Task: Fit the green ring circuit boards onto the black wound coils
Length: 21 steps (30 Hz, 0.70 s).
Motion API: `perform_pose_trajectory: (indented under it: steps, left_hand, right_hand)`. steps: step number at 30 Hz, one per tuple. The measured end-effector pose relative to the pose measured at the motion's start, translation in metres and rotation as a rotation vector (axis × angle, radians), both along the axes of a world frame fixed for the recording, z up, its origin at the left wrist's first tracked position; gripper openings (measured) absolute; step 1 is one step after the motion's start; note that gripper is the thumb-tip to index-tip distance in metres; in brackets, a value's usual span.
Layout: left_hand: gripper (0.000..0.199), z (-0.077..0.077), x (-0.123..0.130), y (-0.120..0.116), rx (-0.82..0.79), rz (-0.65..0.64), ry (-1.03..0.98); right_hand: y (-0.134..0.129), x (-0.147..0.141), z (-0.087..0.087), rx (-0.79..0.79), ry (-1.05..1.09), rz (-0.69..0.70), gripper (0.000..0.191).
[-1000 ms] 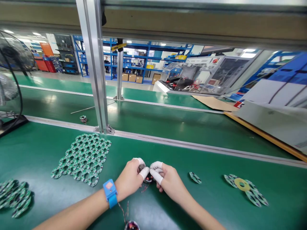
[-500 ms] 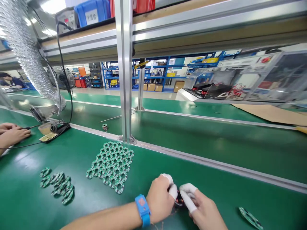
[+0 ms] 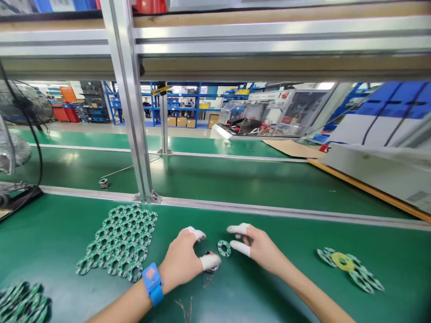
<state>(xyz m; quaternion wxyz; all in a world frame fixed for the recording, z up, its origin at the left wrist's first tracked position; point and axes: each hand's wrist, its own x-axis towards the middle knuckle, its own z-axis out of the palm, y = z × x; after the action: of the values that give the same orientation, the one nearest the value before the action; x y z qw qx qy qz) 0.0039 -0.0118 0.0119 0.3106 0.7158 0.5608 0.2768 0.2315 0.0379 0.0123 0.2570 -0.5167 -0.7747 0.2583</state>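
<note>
My left hand, with white finger cots and a blue wrist strap, pinches a small dark wired part against the green mat. Thin wires trail from it toward me. My right hand, also with finger cots, hovers with its fingers apart just right of a small green ring-shaped circuit board that lies flat on the mat between my hands. It holds nothing.
A panel of several joined ring boards lies to the left, loose ring boards at far left. More boards with a yellow ring lie right. An aluminium post rises ahead, a fan stands left, a white box right.
My hands have parted: the right hand has opened, and a ring board now lies between them. The left keeps the dark part. My view swung back to the right.
</note>
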Motion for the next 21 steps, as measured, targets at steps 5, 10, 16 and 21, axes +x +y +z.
perform_pose_trajectory:
  steps: [5, 10, 16, 21]
  left_hand:
    - [0.040, -0.003, 0.006, -0.003, 0.042, -0.138, 0.159]
    - [0.040, -0.007, 0.008, -0.003, 0.052, -0.116, 0.263]
    - [0.043, -0.013, 0.009, -0.006, 0.088, -0.092, 0.336]
    - [0.039, -0.020, 0.011, -0.006, 0.121, -0.060, 0.348]
  right_hand:
    - [-0.012, -0.010, 0.000, -0.003, -0.269, 0.082, 0.046]
    - [-0.015, -0.015, 0.000, 0.038, -0.361, 0.089, 0.025]
    - [-0.020, -0.020, 0.004, 0.034, -0.097, 0.041, 0.024]
    - [-0.038, -0.041, 0.003, -0.015, 0.073, 0.138, 0.018]
